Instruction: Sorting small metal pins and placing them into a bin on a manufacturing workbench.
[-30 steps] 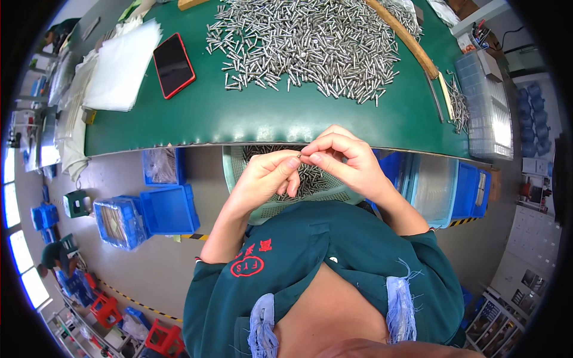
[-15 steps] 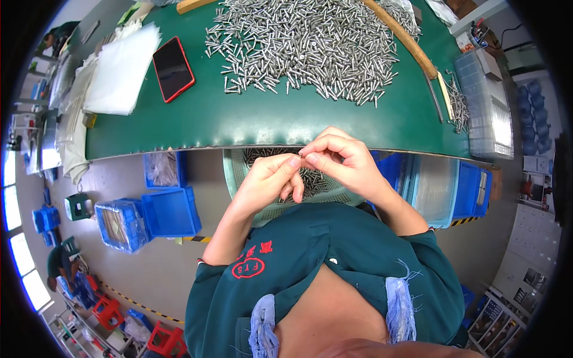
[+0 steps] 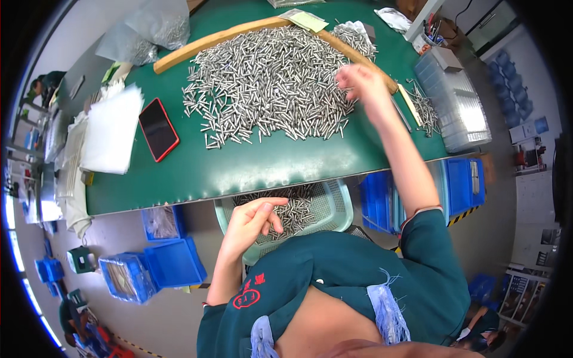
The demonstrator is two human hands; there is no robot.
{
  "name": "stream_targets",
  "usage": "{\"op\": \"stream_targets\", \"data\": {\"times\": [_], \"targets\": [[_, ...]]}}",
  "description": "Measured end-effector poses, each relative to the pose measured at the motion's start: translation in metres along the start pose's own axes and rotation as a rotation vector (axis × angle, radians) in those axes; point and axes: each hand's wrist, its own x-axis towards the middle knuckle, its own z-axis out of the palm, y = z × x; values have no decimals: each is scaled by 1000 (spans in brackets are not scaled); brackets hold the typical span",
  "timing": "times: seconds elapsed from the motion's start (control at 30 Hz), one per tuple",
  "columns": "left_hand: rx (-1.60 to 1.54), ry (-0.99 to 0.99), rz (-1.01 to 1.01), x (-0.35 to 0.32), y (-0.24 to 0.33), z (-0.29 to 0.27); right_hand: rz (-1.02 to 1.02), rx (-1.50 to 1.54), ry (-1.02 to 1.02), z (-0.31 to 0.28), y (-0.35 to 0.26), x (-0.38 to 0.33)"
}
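My left hand point(image 3: 250, 222) hangs over the pale green basket point(image 3: 343, 209) below the table's front edge. Its thumb lies against the index finger and the other fingers curl in; whatever they hold, if anything, is hidden. Small metal screws point(image 3: 290, 218) lie in the basket beside this hand. On the table, my right hand point(image 3: 364, 86) is above the right side of a wide heap of silvery screws point(image 3: 268, 83), near a wooden strip. Motion smears its fingers, so its grip cannot be made out.
Wooden strips point(image 3: 221, 39) border the heap at the back and right. A red-edged phone point(image 3: 159, 130) and white sheets point(image 3: 111, 131) lie left on the green table point(image 3: 239, 170). Clear plastic boxes point(image 3: 453, 101) stand right. Blue crates point(image 3: 176, 262) sit on the floor.
My hands have parted: the right one has reached forward and right to the heap. The left one stays over the basket. The view has shifted, showing more of the table's far side.
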Motion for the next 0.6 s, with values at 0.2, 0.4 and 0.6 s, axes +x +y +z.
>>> {"op": "stream_targets", "data": {"times": [0.2, 0.4, 0.6], "targets": [[20, 87, -41, -3, 2, -2, -40, 2, 336, -67, 15, 111], [52, 294, 174, -2, 7, -12, -138, -18, 140, -36, -24, 40], [964, 502, 654, 44, 31, -4, -429, -496, -245, 13, -2, -76]]}}
